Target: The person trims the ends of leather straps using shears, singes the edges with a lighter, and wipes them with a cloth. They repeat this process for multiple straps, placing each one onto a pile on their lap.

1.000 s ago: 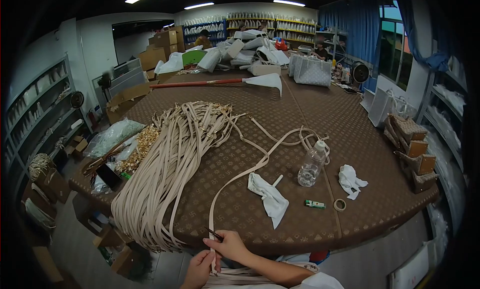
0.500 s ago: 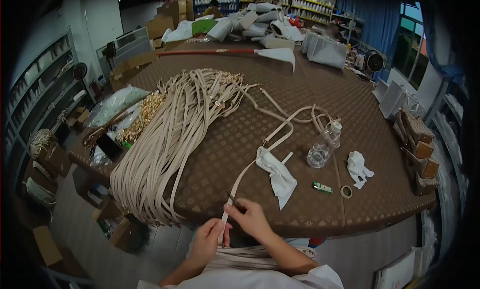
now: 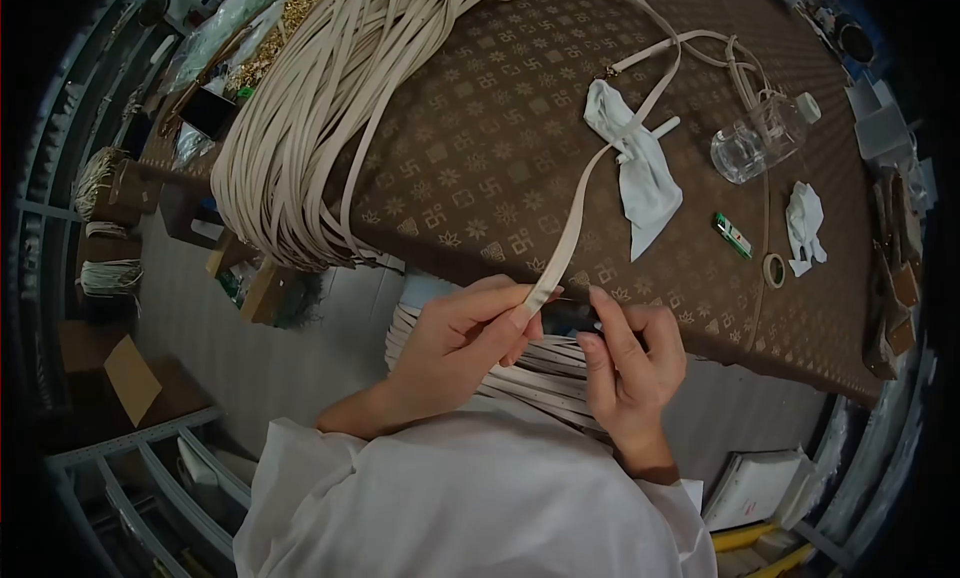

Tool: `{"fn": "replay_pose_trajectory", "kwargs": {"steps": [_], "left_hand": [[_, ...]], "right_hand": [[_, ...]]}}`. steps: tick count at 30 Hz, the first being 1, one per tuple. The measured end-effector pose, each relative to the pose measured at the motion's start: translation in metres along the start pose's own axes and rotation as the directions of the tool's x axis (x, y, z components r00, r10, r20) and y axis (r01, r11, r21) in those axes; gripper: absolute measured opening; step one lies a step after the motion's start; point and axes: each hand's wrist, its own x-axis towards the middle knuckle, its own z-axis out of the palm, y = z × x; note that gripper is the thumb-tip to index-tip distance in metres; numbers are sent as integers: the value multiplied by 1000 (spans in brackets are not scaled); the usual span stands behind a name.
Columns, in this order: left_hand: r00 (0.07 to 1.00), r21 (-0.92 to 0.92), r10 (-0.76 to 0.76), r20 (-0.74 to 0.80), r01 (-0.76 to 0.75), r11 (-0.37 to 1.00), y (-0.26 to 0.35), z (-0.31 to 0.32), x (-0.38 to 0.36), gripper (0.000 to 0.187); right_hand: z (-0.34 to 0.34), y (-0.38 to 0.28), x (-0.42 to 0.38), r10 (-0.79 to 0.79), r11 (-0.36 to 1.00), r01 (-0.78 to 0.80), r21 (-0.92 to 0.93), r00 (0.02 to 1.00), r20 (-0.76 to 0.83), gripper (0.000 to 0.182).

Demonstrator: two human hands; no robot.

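A beige strap (image 3: 577, 218) runs from the table down to my left hand (image 3: 455, 343), which pinches it near the table's front edge. Close on the right, my right hand (image 3: 635, 363) has its fingers closed round a small dark tool (image 3: 572, 318), its tip beside the strap. More beige straps (image 3: 540, 378) lie across my lap below both hands. On the brown patterned table (image 3: 450, 178), a large bundle of the same straps (image 3: 300, 128) hangs over the edge at the left. A white cloth (image 3: 645, 183) lies under the held strap.
A clear plastic bottle (image 3: 745, 148), a green lighter-like item (image 3: 733, 235), a tape roll (image 3: 773, 270) and a crumpled white cloth (image 3: 804, 223) are on the right. Gold hardware (image 3: 285, 28) and a black phone (image 3: 208, 111) lie at the left. Cardboard boxes (image 3: 135, 378) stand on the floor.
The view has tilted down and moved closer. My hands are now side by side, and the dark tool, earlier held across the strap higher up, is next to my left fingertips.
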Motion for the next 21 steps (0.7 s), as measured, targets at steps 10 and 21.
{"fn": "replay_pose_trajectory", "kwargs": {"steps": [10, 21], "left_hand": [[999, 34, -35, 28, 34, 999, 0, 5, 2, 28], [999, 74, -23, 32, 21, 997, -1, 7, 3, 27]], "right_hand": [[7, 5, -7, -61, 995, 61, -76, 998, 0, 40], [7, 9, -9, -71, 992, 69, -108, 997, -23, 41]]}}
